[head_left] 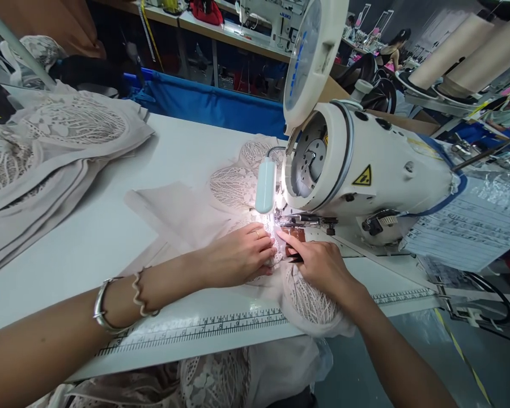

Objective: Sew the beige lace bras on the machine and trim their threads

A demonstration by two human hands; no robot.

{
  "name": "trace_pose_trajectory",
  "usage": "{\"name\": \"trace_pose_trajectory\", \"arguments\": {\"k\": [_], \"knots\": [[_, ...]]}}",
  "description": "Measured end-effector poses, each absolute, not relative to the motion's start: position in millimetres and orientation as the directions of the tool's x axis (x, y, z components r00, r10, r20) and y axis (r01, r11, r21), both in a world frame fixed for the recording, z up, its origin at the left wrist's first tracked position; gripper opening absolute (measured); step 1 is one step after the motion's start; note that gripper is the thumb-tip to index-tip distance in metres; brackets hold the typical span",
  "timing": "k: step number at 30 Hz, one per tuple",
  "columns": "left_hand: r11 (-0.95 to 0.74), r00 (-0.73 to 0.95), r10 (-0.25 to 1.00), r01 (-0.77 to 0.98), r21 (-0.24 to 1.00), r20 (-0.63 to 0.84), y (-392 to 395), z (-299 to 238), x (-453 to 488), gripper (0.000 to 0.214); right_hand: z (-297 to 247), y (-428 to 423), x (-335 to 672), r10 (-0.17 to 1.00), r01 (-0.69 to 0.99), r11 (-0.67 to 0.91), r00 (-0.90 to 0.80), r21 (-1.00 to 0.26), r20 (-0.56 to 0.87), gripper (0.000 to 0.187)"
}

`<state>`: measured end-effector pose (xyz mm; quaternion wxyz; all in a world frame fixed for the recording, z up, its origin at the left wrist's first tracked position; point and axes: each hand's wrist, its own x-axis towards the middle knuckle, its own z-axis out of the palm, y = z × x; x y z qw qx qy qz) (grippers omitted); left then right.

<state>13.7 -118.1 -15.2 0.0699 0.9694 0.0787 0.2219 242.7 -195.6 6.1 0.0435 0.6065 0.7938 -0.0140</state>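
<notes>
A pale beige lace fabric piece [233, 187] lies under the needle area of a white sewing machine [365, 164]. My left hand [238, 255] rests flat on the fabric just left of the presser foot [280, 218], fingers stretched toward it, a ring on one finger and bracelets on the wrist. My right hand [318, 263] presses the fabric just right of the needle, fingers extended and close together, over a lace cup [310, 300] that hangs at the table's front edge. A small lamp [266, 184] lights the seam.
A stack of similar lace pieces [55, 147] fills the left of the white table [110, 226]. A ruler tape [204, 328] runs along the front edge. Paper sheets [471, 221] lie right of the machine. Other machines and a person are at the back.
</notes>
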Motion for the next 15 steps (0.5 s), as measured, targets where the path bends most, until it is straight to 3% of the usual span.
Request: {"name": "trace_pose_trajectory", "arguments": {"k": [9,15], "knots": [[-0.985,0.916,0.174,0.158,0.074,0.362,-117,-10,12,0.034,7,-182,239,0.968,0.978,0.206,-0.199,0.032,-0.155,0.081],[-0.981,0.905,0.195,0.189,0.055,0.378,-114,-10,9,0.033,5,-181,243,0.968,0.969,0.244,-0.245,-0.034,-0.059,0.064]]}}
